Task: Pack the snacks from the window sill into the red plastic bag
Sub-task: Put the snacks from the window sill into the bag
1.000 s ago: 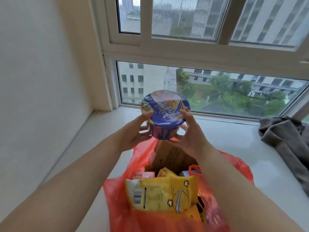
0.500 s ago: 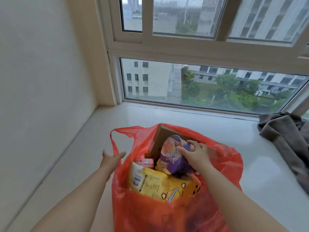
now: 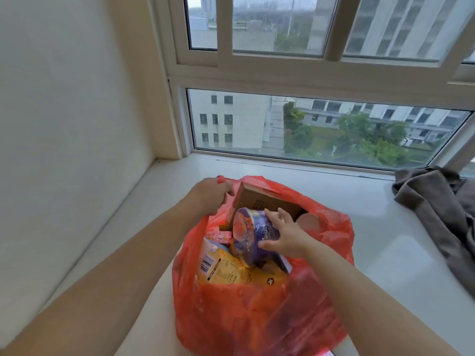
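Note:
The red plastic bag (image 3: 257,312) stands on the white window sill (image 3: 372,227), full of snacks. My right hand (image 3: 285,233) grips a purple noodle cup (image 3: 250,235) that lies tilted on its side in the bag's mouth. My left hand (image 3: 212,194) grips the bag's left handle at the rim. Inside the bag are a brown cardboard box (image 3: 259,199) behind the cup, a yellow snack packet (image 3: 231,271) in front, and a small pink packet (image 3: 218,236) at the left.
A grey cloth (image 3: 442,209) lies bunched on the sill at the right. A pale wall (image 3: 64,124) closes the left side. The window glass (image 3: 308,127) runs along the back of the sill.
The purple cup went from held high in both hands down into the bag. My left hand let go of it, moved left, and now grips the bag's handle. My right hand stays on the cup.

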### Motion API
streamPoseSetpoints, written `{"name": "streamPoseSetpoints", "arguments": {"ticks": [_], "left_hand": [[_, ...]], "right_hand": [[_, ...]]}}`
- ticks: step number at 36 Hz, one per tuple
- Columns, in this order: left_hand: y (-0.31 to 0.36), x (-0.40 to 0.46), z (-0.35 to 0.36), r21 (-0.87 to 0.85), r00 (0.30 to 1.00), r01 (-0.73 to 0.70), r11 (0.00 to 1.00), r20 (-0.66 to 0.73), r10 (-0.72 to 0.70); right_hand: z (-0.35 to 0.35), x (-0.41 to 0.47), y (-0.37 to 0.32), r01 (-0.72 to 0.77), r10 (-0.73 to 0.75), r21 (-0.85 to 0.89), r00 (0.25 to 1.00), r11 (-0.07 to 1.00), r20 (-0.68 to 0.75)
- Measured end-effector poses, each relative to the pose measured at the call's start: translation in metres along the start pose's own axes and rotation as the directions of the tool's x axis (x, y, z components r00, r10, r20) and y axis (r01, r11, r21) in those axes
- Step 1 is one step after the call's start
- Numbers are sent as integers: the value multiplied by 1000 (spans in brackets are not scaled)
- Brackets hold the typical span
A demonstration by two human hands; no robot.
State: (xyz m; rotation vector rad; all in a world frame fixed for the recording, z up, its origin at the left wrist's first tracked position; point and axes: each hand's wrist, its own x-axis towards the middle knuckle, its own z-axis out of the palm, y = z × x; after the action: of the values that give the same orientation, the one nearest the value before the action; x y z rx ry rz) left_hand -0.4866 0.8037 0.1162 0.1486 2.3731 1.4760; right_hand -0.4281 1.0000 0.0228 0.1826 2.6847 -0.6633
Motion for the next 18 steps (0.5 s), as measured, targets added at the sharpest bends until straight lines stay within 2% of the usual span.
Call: {"name": "streamPoseSetpoints", "arguments": {"ticks": [3, 5, 7, 11, 13, 15, 18], "left_hand": [[20, -15, 15, 103, 997, -42, 994, 62, 36], [29, -23, 24, 144, 996, -55, 988, 71, 45], [36, -28, 32, 169, 996, -57, 984, 73, 45], [48, -40, 42, 119, 997, -52, 992, 70, 44], [53, -46, 47, 126, 995, -71, 989, 72, 63], [55, -51, 51, 150, 994, -91, 984, 66, 82], [64, -56, 53, 162, 994, -112, 980, 21, 110]], "right_hand": [[7, -22, 16, -155, 142, -216, 987, 964, -77], [10, -38, 25, -295, 255, -380, 955, 877, -154], [10, -53, 32, -351, 332, -488, 935, 799, -128], [-1, -73, 46, -412, 383, -494, 909, 765, -165], [-11, -84, 50, -453, 412, -382, 892, 805, -188], [-23, -90, 60, -506, 479, -100, 852, 857, -213], [-50, -101, 76, -429, 519, 347, 824, 834, -229]]}}
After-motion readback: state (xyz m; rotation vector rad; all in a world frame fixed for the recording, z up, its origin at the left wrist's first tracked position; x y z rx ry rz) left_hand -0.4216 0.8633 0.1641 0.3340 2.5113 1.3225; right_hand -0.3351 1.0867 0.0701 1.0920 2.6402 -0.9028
